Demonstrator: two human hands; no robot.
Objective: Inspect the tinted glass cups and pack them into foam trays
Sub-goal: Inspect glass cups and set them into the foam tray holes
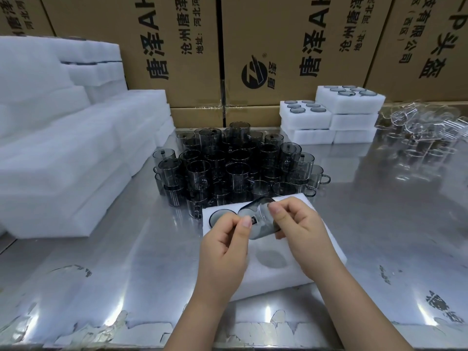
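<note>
Steel desk [379, 211] carries everything. Foam tray [266, 282] lies on it. Cups [228, 165] are clustered just behind the tray. Left hand [222, 247] and right hand [301, 224] are above the tray, both pinching one tilted cup [260, 219] between them. Seated cup [221, 217] fills the tray's far-left pocket.

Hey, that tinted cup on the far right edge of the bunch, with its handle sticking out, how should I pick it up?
By its handle, from the right. The cup stands upright at the cluster's edge, handle pointing out over bare table, while other cups crowd its left.
</note>
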